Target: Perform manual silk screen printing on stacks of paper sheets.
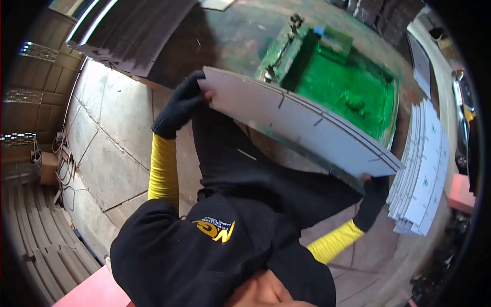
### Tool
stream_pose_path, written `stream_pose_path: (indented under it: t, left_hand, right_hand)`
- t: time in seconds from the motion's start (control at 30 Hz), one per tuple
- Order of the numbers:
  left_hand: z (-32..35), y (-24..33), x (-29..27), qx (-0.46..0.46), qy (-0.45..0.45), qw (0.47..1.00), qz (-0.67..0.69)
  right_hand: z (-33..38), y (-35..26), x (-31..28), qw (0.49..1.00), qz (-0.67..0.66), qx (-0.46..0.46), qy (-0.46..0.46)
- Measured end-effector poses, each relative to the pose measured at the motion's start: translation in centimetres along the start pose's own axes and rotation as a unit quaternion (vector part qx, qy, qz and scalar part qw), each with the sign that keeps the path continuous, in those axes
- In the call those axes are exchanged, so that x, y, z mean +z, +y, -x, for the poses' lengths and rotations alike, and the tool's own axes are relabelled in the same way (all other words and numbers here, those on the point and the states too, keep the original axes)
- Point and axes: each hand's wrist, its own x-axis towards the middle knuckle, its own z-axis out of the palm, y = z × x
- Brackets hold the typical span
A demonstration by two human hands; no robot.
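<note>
A few long, white-faced cardboard sheets point(307, 128), with slots cut along their upper edge, are tilted on edge across my lap. My left hand point(185, 100), in a black glove with bare fingertips, is closed around their left end. At the right end, my right hand point(372, 197), gloved alike, grips the lower corner; its fingers are partly hidden. Just beyond the sheets lies a screen-printing frame point(396, 100), with wet green ink point(340, 82) spread inside it. Clamps point(270, 73) run along its left side, and a squeegee-like block point(335, 43) stands at its far edge.
Right of the frame lies a fanned stack of white sheets point(422, 163) with small green marks. A tall cardboard stack point(133, 36) stands on the table point(230, 30) at the far left. More brown cardboard point(46, 250) sits lower left, beside a pink surface point(97, 289). Tiled floor point(110, 138) shows at left.
</note>
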Motion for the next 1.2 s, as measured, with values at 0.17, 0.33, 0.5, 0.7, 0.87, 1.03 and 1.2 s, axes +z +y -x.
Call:
stream_pose_path:
  t: [0.17,0.33,0.5,0.7,0.87,1.03,1.2]
  left_hand:
    - [-1.4,-4.3,0.2,0.027,0.081,0.996,0.035]
    - [-0.8,-10.3,0.2,0.062,0.17,0.981,0.067]
    - [-0.8,-11.5,0.5,0.076,0.163,0.983,0.031]
    - [-1.1,-9.7,1.4,0.094,0.19,0.977,0.019]
    - [-1.1,-12.1,1.4,0.098,0.205,0.973,0.033]
    - [0.1,-8.7,3.6,0.159,0.257,0.953,0.036]
    - [0.3,-9.5,4.5,0.06,0.322,0.943,0.052]
  right_hand:
    - [0.7,0.9,2.7,0.999,0.051,0.0,0.001]
    - [2.6,3.1,5.6,0.999,0.037,0.036,-0.001]
    - [3.9,3.9,6.9,0.998,0.043,-0.026,0.049]
    - [2.4,3.4,6.6,0.991,-0.122,-0.027,0.047]
    - [2.1,-0.8,7.3,0.976,-0.168,-0.088,0.111]
    - [2.9,-4.0,9.0,0.97,-0.139,-0.033,0.199]
    - [4.1,-6.2,10.3,0.955,0.166,-0.047,0.239]
